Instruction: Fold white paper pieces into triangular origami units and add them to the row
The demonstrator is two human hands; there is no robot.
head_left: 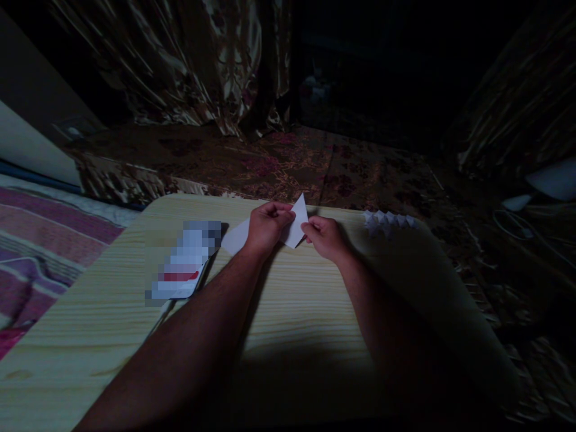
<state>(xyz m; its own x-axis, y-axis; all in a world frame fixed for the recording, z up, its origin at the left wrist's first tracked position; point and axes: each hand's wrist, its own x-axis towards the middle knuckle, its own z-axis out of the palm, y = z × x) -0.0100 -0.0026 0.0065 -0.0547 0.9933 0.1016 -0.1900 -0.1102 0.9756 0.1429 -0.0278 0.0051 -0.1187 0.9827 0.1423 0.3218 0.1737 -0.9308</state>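
Note:
A folded piece of white paper (297, 228) is held up between both hands near the far edge of the table, one pointed corner upward. My left hand (269, 225) pinches its left side, thumb on the front face. At the lower right edge, my right hand (324, 235) grips the paper between thumb and fingers. Another white sheet of paper (236, 236) lies on the table, partly hidden behind my left hand and wrist. Several small folded white paper pieces (390, 219) stand grouped at the table's far right corner.
A phone (186, 261) with a blurred screen lies left of my left forearm on the wooden table (297, 318). Patterned cloth (288, 159) and curtains (216, 66) are behind it. Striped bedding (40, 240) is at left, and a white lamp (551, 180) at right.

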